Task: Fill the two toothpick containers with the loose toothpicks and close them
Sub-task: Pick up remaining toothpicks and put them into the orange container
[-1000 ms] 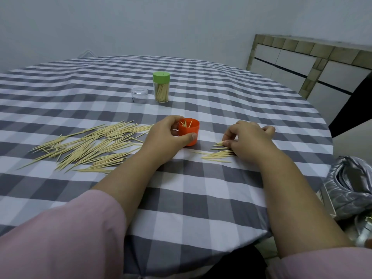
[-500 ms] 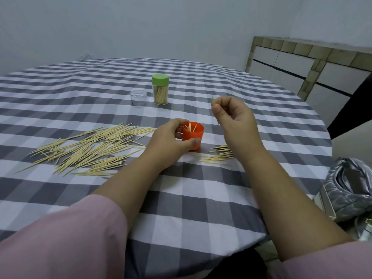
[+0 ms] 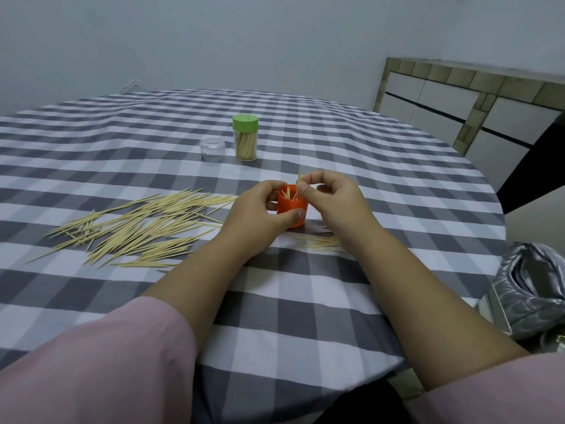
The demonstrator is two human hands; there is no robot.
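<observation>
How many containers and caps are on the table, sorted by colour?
Orange: 1, the open orange cup, gripped by the left hand
Green-lidded: 1, the closed jar holding toothpicks
Clear: 1, the small clear piece beside it
Total: 3

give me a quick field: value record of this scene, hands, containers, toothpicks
left hand: grips the orange container
right hand: pinches a toothpick above the orange container
orange container: open, a few toothpicks inside
green-lidded container: closed, holds toothpicks
clear lid: on the cloth beside it
large loose pile: left of the hands
small loose pile: under the right wrist
table: grey and white checked cloth
</observation>
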